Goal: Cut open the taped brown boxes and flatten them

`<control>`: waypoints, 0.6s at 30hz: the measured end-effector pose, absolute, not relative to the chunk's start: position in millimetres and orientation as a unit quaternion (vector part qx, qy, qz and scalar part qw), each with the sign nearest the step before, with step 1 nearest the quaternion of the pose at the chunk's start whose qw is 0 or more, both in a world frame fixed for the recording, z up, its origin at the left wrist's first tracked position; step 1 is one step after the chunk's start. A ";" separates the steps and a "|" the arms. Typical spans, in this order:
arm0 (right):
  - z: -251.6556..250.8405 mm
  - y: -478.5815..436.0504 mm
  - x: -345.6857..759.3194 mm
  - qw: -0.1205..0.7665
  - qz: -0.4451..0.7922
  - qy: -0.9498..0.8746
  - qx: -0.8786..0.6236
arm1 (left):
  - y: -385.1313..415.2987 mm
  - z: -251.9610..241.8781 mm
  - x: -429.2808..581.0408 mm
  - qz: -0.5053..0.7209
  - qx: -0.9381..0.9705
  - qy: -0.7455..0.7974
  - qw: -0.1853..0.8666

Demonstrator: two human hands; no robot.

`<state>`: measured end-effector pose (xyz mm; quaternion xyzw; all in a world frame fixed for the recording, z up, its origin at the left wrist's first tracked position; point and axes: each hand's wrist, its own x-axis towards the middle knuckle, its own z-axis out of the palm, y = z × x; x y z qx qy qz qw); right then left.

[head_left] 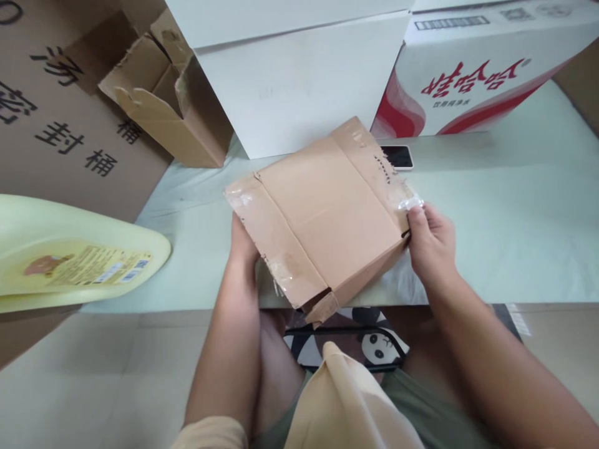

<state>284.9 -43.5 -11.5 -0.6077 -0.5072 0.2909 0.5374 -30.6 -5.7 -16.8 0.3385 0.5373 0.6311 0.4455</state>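
Observation:
A brown cardboard box [327, 206] is held tilted between my two hands over the front of the table. Its flaps on the left and right have torn, ragged edges with bits of clear tape. My right hand [431, 240] is closed on the right flap's near corner, thumb on top, where a crumpled piece of tape [410, 202] sticks. At the left edge, my left hand [243, 236] holds the box from beneath; its fingers are hidden behind the cardboard. A small torn flap [322, 308] hangs at the corner nearest me.
Behind stand a white box [299, 87] and a red-and-white printed carton [468, 81]. A phone [400, 157] lies partly covered on the pale green cloth [505, 231]. To the left are an open cardboard box [187, 118], a large printed carton [93, 156] and a yellow bottle [84, 249].

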 end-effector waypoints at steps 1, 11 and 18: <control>-11.0 -43.1 287.1 0.524 0.269 -0.522 -0.617 | -5.9 -15.6 -30.3 0.636 0.324 0.534 0.453; -29.2 -28.3 290.1 0.546 0.404 -0.397 -0.617 | -7.8 15.1 -26.7 0.655 0.263 0.416 0.574; -17.8 -42.3 278.2 0.499 0.566 -0.350 -0.556 | -5.1 16.1 -22.3 0.661 0.292 0.444 0.530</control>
